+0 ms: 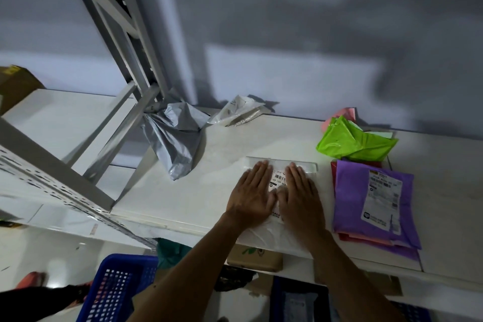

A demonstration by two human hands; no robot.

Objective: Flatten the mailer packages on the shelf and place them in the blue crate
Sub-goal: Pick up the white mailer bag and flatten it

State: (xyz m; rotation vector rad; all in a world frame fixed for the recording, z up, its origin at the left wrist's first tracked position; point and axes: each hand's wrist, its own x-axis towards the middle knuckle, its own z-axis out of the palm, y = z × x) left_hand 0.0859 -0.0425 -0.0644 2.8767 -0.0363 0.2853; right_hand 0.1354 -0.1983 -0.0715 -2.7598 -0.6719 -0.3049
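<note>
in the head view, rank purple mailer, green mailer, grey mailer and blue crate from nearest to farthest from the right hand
1. purple mailer: just right of the right hand, lying on the shelf.
2. green mailer: back right.
3. grey mailer: to the left, beyond the left hand.
4. blue crate: below the shelf, lower left.

I see a white flat plastic mailer (264, 238), black barcode on its label (278, 181). Left of it, a silver-grey crumpled plastic bag (175, 144); right of it, a lime-green crumpled plastic bag (350, 142) and a purple flat plastic mailer (363, 206), white-labelled. Below-left of it, a blue grid-holed plastic crate (117, 287).
</note>
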